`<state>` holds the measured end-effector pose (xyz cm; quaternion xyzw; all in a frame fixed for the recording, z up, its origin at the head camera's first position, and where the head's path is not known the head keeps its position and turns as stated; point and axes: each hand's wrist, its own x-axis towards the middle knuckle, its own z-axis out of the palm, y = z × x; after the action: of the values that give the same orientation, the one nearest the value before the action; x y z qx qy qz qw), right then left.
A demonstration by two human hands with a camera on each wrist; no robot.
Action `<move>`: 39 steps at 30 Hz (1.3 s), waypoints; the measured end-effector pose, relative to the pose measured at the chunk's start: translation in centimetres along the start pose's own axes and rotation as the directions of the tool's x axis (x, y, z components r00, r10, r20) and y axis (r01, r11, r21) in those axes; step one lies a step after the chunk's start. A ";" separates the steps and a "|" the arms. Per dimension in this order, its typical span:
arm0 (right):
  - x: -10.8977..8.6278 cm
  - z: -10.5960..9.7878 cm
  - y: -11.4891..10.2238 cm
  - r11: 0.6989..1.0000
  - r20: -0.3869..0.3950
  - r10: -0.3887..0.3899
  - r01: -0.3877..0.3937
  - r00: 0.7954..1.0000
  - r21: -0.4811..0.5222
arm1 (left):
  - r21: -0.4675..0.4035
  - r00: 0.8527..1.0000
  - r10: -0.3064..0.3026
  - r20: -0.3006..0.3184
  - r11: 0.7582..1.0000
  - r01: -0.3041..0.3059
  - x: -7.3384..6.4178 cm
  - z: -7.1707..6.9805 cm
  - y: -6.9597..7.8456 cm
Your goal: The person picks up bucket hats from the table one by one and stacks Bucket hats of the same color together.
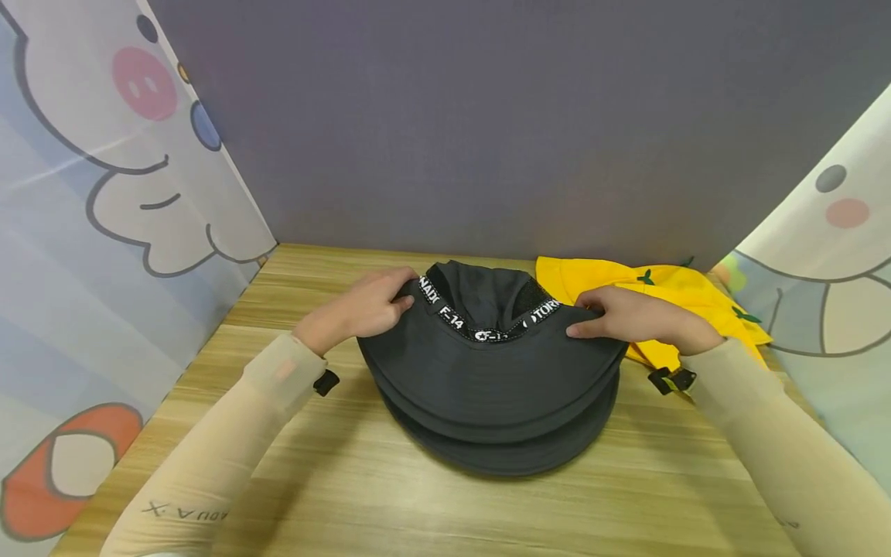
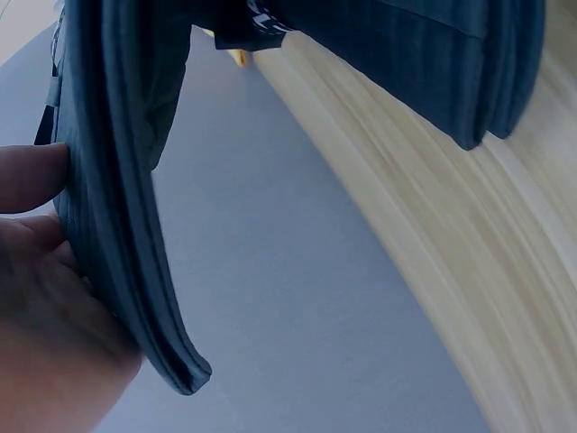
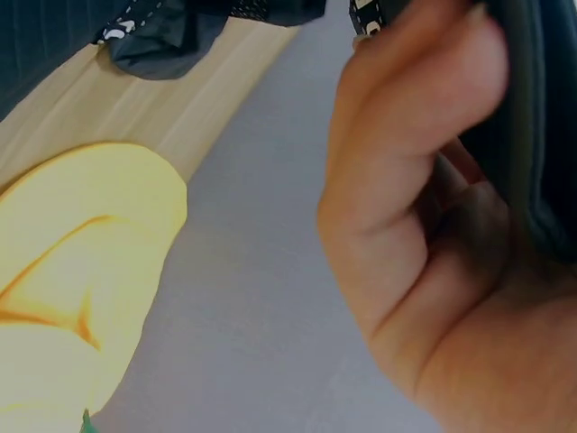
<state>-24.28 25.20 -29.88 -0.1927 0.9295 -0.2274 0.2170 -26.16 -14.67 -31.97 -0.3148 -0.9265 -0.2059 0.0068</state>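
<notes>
A dark grey wide-brimmed hat [image 1: 487, 387] is in the middle of the head view, its brim toward me in several overlapping layers. White lettering runs along its black inner band [image 1: 459, 321], and the soft crown sags behind it. At the left end of the brim, my left hand [image 1: 372, 305] pinches the edge between thumb and fingers. My right hand [image 1: 626, 317] holds the opposite end, thumb on top. Layered brim edges [image 2: 135, 225] show beside the palm in the left wrist view. In the right wrist view, curled fingers [image 3: 397, 171] meet the dark brim [image 3: 554, 135].
Yellow fabric [image 1: 592, 272] with green leaf shapes lies behind my right hand on the wooden table [image 1: 431, 510]. A grey panel [image 1: 487, 131] rises along the back edge. Cartoon-printed sheets [image 1: 63, 255] hang at both sides.
</notes>
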 end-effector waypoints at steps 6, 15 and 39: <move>-2.0 -0.4 1.2 0.998 0.045 -0.044 0.043 0.998 0.036 | -0.035 0.998 0.004 0.060 0.999 -0.002 -0.1 0.3 1.1; -2.4 1.9 3.2 0.972 0.087 -0.190 0.176 0.978 0.153 | -0.035 0.982 0.000 0.191 0.999 0.007 -0.9 1.5 1.3; 0.2 7.4 3.5 0.984 -0.073 -0.074 0.061 0.995 -0.168 | 0.203 0.973 -0.009 0.229 0.978 -0.038 -0.8 7.9 -1.0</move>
<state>-21.69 25.48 -37.69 -0.2323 0.9460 -0.1638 0.1556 -25.23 -12.82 -39.67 -0.3408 -0.9351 -0.0712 -0.0659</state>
